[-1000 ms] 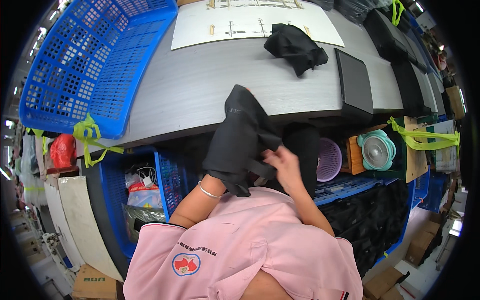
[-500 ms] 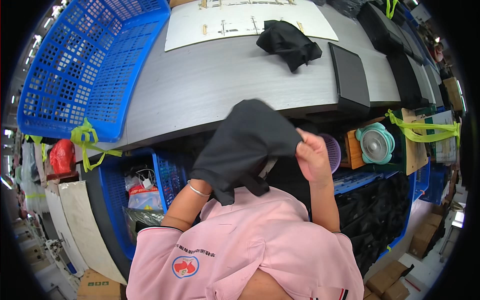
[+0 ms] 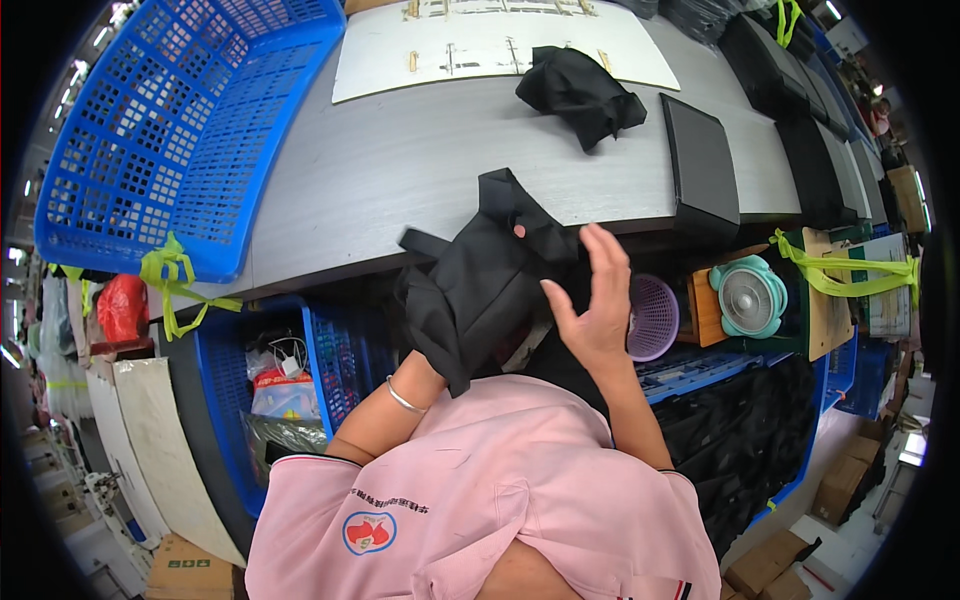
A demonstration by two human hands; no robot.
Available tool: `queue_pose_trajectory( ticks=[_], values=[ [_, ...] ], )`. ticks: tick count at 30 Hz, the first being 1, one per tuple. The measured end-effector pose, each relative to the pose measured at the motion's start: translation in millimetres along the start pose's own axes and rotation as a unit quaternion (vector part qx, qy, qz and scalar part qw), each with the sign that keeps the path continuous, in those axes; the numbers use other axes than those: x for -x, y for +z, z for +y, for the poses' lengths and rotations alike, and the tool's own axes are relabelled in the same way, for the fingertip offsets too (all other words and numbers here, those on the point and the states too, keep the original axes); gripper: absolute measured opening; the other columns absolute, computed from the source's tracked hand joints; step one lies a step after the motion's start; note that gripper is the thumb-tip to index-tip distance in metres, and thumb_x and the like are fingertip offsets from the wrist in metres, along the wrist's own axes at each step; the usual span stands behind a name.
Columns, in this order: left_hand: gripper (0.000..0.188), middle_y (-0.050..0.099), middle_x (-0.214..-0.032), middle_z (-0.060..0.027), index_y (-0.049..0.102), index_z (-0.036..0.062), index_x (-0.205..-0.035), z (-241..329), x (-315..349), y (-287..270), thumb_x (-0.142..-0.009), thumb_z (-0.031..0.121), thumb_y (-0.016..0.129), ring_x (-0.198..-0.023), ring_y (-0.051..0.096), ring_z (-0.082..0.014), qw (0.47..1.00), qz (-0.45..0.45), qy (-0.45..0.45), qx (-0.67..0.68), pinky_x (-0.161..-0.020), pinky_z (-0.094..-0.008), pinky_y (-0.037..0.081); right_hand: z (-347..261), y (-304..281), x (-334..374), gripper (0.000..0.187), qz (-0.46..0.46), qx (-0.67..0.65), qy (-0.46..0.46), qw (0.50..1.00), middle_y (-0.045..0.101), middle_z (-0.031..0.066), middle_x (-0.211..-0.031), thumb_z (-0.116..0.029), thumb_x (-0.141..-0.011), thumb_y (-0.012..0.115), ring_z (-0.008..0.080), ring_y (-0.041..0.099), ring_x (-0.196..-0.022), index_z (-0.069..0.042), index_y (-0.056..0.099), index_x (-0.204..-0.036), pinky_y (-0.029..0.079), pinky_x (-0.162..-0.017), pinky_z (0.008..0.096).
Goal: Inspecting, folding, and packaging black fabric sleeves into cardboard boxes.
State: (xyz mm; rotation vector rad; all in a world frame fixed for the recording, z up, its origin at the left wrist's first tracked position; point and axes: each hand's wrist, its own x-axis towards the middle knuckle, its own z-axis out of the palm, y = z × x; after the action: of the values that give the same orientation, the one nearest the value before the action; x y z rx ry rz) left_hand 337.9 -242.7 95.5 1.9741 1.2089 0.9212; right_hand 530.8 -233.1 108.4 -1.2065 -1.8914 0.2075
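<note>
While the left hand (image 3: 519,231) sits inside a black cloth piece (image 3: 470,290), the head view shows the right hand (image 3: 598,315) raised just beside it, on its right. The cloth's long axis climbs from the left wrist, slanting rightward to the near edge of the counter (image 3: 410,170), which its upper end overlaps in view; whether it rests there I cannot tell. From the right hand, the cloth lies leftward, on the thumb side. That hand points its fingers up, thumb spread well away, and appears to hold nothing; contact with the cloth is unclear. Only a fingertip of the left hand shows, so its grip cannot be judged. The forearms rise from lower left and lower right. On the counter, a crumpled black cloth (image 3: 583,100) overlaps the near edge of a white board (image 3: 370,60).
</note>
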Motion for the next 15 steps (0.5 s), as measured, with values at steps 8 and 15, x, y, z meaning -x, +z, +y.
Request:
queue_pose_trajectory(
  ticks=[8,15],
  values=[
    [0.056,0.044,-0.15,-0.0104,0.034,0.0016,-0.151,-5,22,20,-0.1,0.016,0.053,-0.136,0.043,-0.0202,0.988,0.014,-0.049,0.145,-0.115,-0.0304,0.033,10,14,1,0.042,0.027,0.102,-0.075,0.992,0.063,0.0129,-0.111,0.003,-0.069,0.068,0.031,0.061,-0.103,0.0,0.066,-0.111,0.049,-0.094,0.0434],
    [0.051,0.049,-0.147,-0.0121,0.043,0.0048,-0.147,-71,57,6,-0.103,0.029,0.047,-0.127,0.052,-0.0236,0.998,-0.034,-0.003,0.058,-0.108,-0.0354,0.041,17,-23,-5,0.012,-0.29,-0.213,-0.146,0.922,0.059,0.0114,-0.112,-0.006,-0.078,0.073,0.0294,0.054,-0.114,-0.003,0.062,-0.078,0.044,-0.098,0.0444]
  ],
)
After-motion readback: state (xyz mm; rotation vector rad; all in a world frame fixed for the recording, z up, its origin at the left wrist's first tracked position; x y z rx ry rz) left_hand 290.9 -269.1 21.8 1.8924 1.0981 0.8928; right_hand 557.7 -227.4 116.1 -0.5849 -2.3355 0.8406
